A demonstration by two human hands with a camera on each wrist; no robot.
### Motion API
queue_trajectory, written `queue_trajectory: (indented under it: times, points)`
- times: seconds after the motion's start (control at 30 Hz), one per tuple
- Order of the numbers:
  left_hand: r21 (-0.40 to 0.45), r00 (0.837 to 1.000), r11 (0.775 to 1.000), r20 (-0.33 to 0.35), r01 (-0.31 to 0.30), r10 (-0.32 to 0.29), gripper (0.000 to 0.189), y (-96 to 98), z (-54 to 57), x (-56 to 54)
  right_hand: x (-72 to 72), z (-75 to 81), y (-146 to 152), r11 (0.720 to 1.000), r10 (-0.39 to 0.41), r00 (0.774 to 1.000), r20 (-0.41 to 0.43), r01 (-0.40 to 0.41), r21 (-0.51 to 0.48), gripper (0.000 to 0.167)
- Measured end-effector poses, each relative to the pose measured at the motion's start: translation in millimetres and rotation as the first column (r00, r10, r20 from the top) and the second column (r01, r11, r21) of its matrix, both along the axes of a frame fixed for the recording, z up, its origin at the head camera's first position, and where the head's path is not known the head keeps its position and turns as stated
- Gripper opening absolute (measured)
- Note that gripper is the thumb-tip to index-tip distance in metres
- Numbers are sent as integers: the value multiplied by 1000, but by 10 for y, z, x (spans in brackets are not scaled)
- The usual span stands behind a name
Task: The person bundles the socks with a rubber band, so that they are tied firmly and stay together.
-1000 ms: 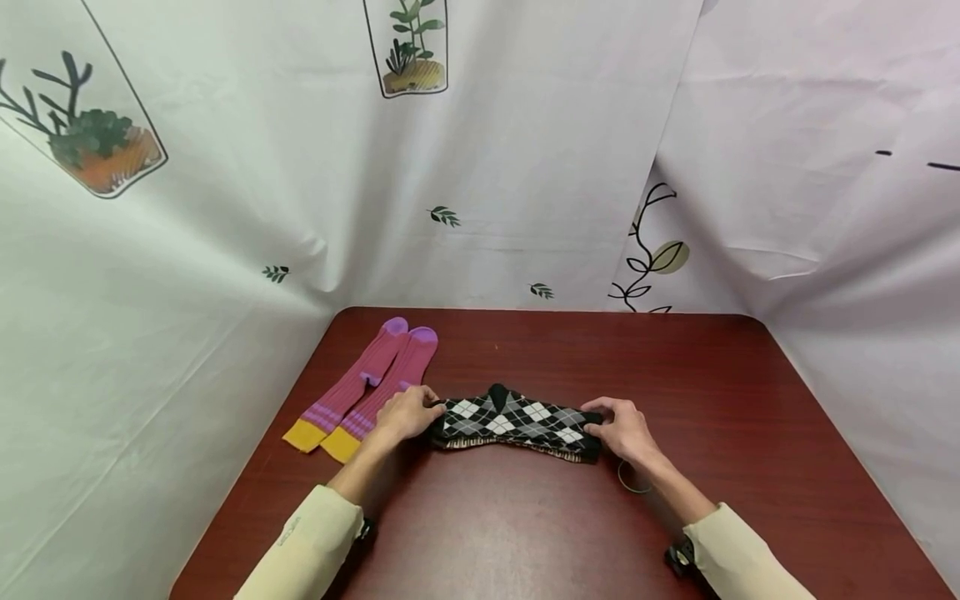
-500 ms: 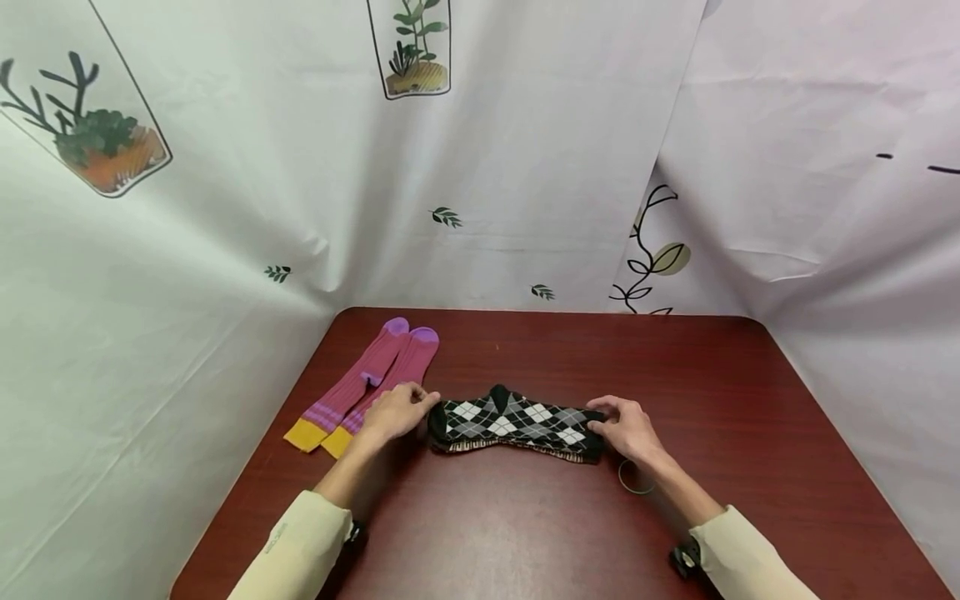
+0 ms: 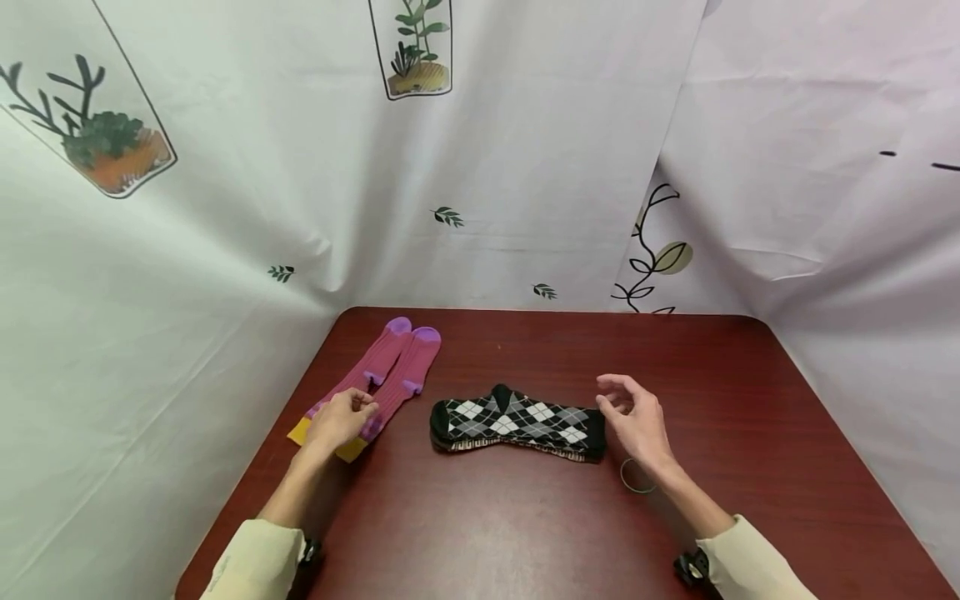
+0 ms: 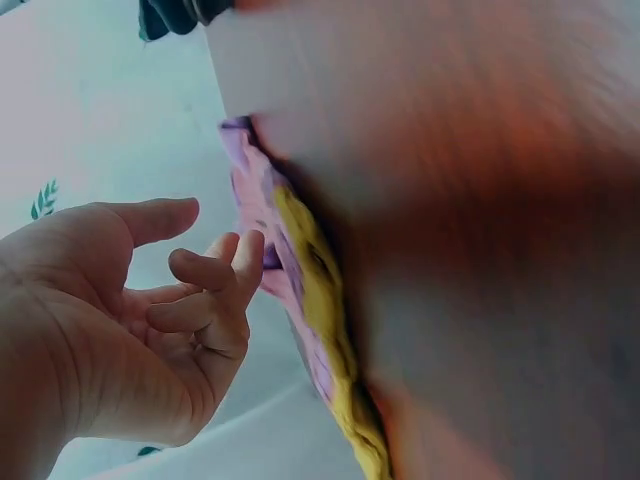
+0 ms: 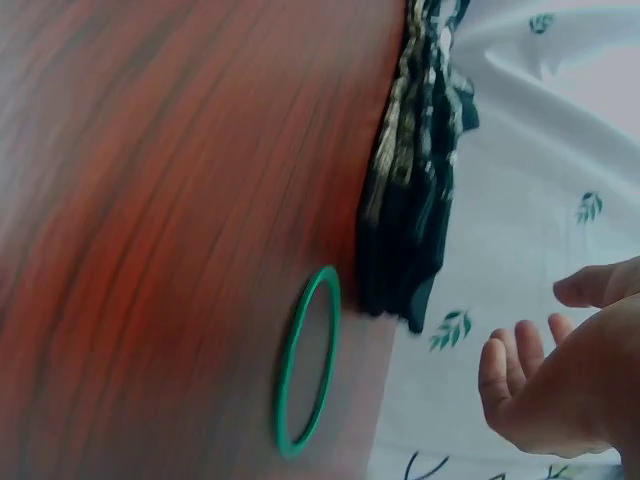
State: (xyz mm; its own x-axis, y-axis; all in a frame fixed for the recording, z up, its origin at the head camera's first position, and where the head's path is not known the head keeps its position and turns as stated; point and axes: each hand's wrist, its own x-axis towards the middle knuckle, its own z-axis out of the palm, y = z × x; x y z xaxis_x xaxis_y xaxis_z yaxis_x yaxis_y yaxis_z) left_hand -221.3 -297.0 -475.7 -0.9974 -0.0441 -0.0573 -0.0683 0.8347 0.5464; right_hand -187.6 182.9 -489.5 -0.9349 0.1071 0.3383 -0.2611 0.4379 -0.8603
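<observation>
Black argyle socks (image 3: 517,422) with white and grey diamonds lie stacked flat across the middle of the table. My right hand (image 3: 636,419) hovers just off their right end, fingers loosely bent around nothing. To the left lies a pair of pink socks (image 3: 405,367) with purple heels and toes and yellow cuffs (image 4: 330,310). Over the lower part of that pair is my left hand (image 3: 339,421), relaxed and holding nothing, hiding some of the cuffs. A thin green ring (image 5: 283,385) rests on the table near my right wrist.
The dark red wooden table (image 3: 480,525) has rounded far corners. White printed cloth (image 3: 525,167) hangs behind it and along both sides. A black wrist strap (image 3: 690,567) shows at my right sleeve.
My left hand has left the argyle socks and moved left over the pink pair. My right hand has let go of the argyle socks and lifted slightly away to the right.
</observation>
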Motion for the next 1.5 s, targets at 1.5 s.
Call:
queue_trajectory:
  times: [1.5]
  points:
    - [-245,993,963,59,112,-100,23,221,-62,302,414,-195,-1812,654,755,523,395,-643,-399,30]
